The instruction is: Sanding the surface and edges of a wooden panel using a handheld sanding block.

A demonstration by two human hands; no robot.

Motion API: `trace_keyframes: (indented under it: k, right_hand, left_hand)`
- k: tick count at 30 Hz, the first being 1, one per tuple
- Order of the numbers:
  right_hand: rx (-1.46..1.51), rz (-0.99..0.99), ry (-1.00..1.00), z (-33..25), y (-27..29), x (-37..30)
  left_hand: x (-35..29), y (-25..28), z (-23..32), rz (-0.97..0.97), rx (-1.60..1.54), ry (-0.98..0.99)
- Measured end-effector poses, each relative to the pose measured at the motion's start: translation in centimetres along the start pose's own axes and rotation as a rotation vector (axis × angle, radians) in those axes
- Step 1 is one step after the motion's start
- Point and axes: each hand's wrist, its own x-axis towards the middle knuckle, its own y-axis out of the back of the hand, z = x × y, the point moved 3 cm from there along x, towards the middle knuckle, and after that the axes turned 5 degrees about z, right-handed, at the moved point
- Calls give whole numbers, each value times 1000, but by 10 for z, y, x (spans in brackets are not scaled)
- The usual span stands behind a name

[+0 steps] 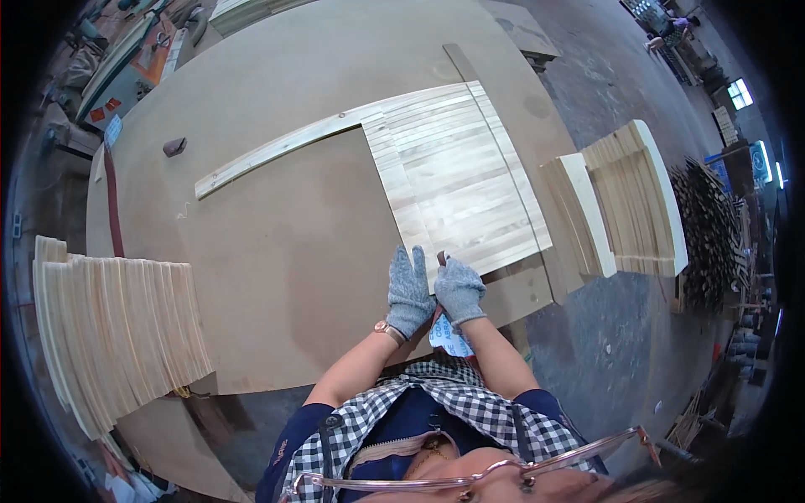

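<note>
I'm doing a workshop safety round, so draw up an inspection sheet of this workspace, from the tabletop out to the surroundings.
Surface: broad brown tabletop, darker patches visible.
Job's things: pale slatted panel lying flat; long slat reaching left from its far edge; left slat stack; right slat stack.
Clutter: small dark lump towards the far left.
Hands: both gloved; left hand at the panel's near corner, grip unclear; right hand closed on a brown strip.
Cables: nothing seen for certain.
Surroundings: grey floor, dark pile at right, another person in the distance.
</note>
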Motion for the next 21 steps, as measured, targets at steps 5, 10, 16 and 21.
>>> trace_keyframes:
  k: [5,10,16,21]
  right_hand:
    - [108,174,298,-13,-14,40]
    - [-40,93,400,-28,-28,146]
    - [14,46,477,-15,-22,87]
    - [-31,85,415,-45,-24,184]
  left_hand:
    - [-1,-21,-16,-68,-109,143]
    - [24,26,22,-146,-655,211]
    - [-3,13,7,-135,-67,99]
    - [14,22,17,-50,-225,105]
